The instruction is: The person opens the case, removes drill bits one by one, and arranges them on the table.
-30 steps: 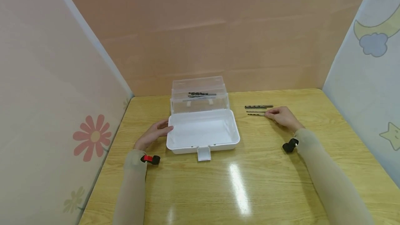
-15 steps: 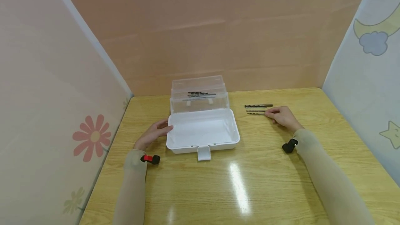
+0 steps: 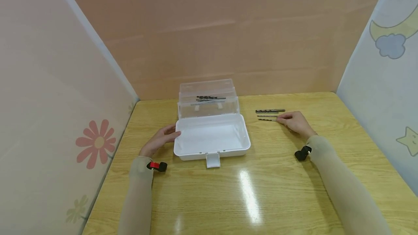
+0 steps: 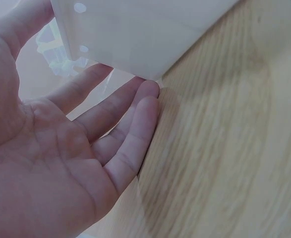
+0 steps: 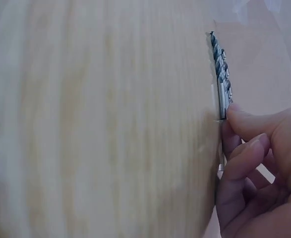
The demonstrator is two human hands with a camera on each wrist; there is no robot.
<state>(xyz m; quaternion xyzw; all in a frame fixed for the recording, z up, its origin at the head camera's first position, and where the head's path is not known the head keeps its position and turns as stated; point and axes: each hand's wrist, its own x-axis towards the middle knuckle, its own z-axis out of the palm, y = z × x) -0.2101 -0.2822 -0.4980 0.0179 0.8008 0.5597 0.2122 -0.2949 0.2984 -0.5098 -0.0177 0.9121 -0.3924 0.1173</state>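
A white plastic box (image 3: 213, 137) stands with its clear lid (image 3: 206, 110) tipped back. At its left end my left hand (image 3: 160, 140) holds the side, thumb on the rim. In the left wrist view, fingertips (image 4: 147, 89) meet the lower corner of the box's outer wall. On the right, my right hand (image 3: 295, 122) pinches the shank end of the nearest drill bit (image 3: 266, 120) between thumb and fingers. Just behind that bit lies a thin drill bit (image 3: 266, 116). Thicker drill bits (image 3: 270, 111) lie farther back, roughly parallel. The right wrist view shows spiral flutes (image 5: 217, 59) beyond the thumb.
Several dark drill bits (image 3: 210, 97) show at the clear lid section behind the box. A white latch flap (image 3: 213, 160) hangs off the box's front. The wooden table (image 3: 196, 198) ends against a tan backdrop (image 3: 235, 39), with patterned side panels left and right.
My right hand stays at the nearest drill bit, which shifts only very slightly. The left hand and the box have not visibly moved.
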